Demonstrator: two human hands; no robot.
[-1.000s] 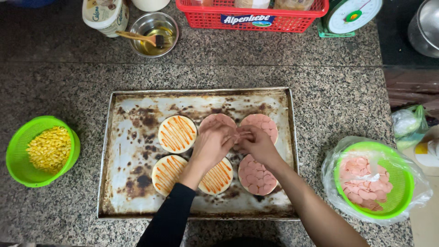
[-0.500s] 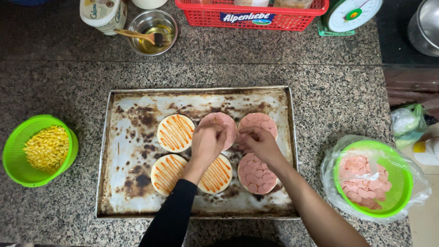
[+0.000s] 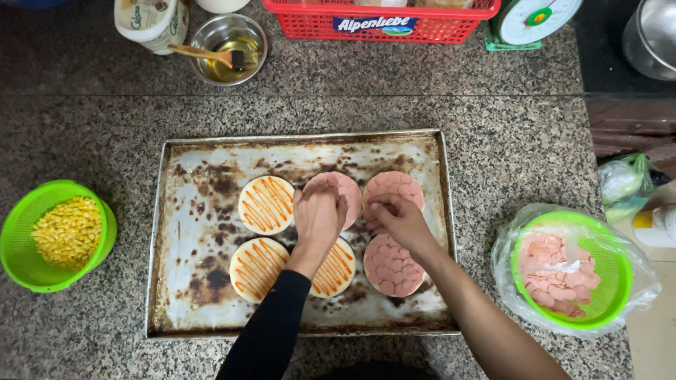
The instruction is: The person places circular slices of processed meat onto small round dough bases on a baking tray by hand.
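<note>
Six round bases sit on the stained baking tray (image 3: 204, 162), which takes up the middle of the speckled counter (image 3: 493, 127). We are topping them with pink sausage slices. Three bases, the top left one (image 3: 265, 204), the bottom left one (image 3: 257, 269) and the bottom middle one (image 3: 336, 271), carry only orange sauce stripes. The top right base (image 3: 398, 186) and bottom right base (image 3: 391, 266) look fully covered in slices, and the top middle base (image 3: 345, 188) is the one in hand.

Our left hand (image 3: 318, 218) hovers palm down over that base, fingers curled loosely together; we cannot tell whether they pinch a slice. Our right hand (image 3: 398, 219) lies just beside it, fingers bent as if pressing or placing slices, though what they grip is hidden.

Further slices wait in the green bowl with plastic wrap (image 3: 605, 309) well to the right. A green bowl of corn kernels (image 3: 42, 239) stands to the left.

We judge that the next move calls for fresh slices from the right bowl, laid flat and overlapping on a striped base.
</note>
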